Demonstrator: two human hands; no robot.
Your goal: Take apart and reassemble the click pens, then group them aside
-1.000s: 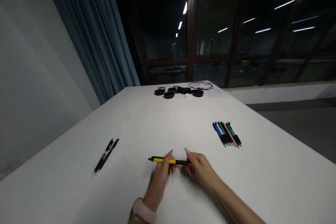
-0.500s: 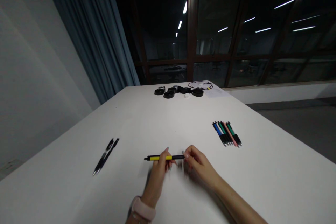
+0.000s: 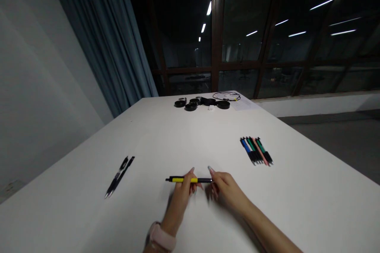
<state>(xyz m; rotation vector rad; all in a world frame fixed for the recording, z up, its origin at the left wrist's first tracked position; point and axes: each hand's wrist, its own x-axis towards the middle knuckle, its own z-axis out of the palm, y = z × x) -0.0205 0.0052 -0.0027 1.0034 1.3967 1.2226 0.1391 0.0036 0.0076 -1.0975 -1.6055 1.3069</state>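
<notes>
A yellow and black pen [image 3: 175, 180] lies level between my hands, above the white table [image 3: 190, 138]. My left hand [image 3: 184, 189] is closed on its middle, thumb on top. At the pen's right end, my right hand [image 3: 225, 187] pinches the tip, its thumb pointing up and its lower fingers blurred. To the left, two dark pens [image 3: 120, 178] rest side by side with their metal tips toward me. A row of several pens [image 3: 257, 151], in blue, green, pink and black, lies to the right.
Several black round rolls [image 3: 191, 106] sit at the table's far end, near a coiled black cable [image 3: 227, 97] and a white sheet [image 3: 245, 105]. A blue curtain [image 3: 103, 35] hangs at the left, and dark windows [image 3: 246, 47] stand behind the table.
The pen has moved slightly right and down together with both hands. My right thumb has shifted upward at the tip. The pens on the table have stayed put.
</notes>
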